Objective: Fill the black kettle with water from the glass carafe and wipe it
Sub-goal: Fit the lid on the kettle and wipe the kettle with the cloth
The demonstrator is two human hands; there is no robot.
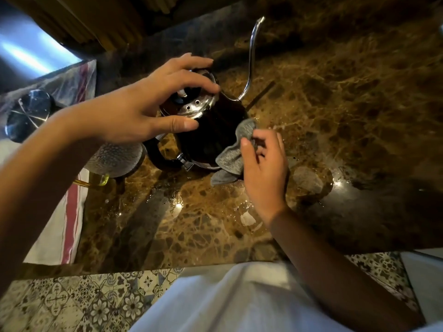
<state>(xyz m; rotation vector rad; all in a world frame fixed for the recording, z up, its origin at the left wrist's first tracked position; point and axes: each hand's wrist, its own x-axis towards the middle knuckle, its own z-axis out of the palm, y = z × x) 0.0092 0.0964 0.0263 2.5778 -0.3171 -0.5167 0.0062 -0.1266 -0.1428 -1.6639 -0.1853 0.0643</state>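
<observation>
- Black kettle (211,137) stands upright on the marble worktop (335,116), thin spout (251,51) pointing away.
- Left hand (143,109) is on top, grip spread wide, thumb and fingertips clasping the rim of the shiny lid (196,106).
- Right hand (263,168) has its grip pinching a grey cloth (232,156), pressed to the kettle's side.
- Glass carafe (115,156) sits just beside the kettle's handle, under the left wrist.

Glossy brown marble worktop (335,116) catching light glints, patterned tile floor (72,303) below, red-striped towel (69,212) on the left, steel panel (28,49) top-left.
</observation>
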